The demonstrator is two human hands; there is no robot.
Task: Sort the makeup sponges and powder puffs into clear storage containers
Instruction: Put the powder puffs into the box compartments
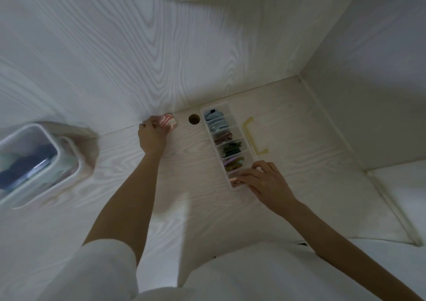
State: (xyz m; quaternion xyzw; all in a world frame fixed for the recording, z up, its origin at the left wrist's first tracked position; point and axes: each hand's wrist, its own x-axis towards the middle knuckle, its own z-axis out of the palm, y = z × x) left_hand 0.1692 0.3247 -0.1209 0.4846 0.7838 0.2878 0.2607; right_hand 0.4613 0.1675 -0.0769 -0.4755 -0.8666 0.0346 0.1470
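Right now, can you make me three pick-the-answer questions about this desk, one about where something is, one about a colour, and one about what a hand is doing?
1. Where is the round hole in the white wood-grain desk?
A. between the pink-and-white striped puff and the long clear divided tray
B. right of the yellow bracket
C. under the big tub

2. What colour are the puffs in the tray's far compartments?
A. light blue
B. orange
C. black

3. What is the left hand doing?
A. lying flat
B. gripping the striped puff
C. pointing

Answers:
1 A: the hole sits between the striped puff and the tray.
2 A: the far puffs look light blue.
3 B: the left hand's fingers curl around the puff.
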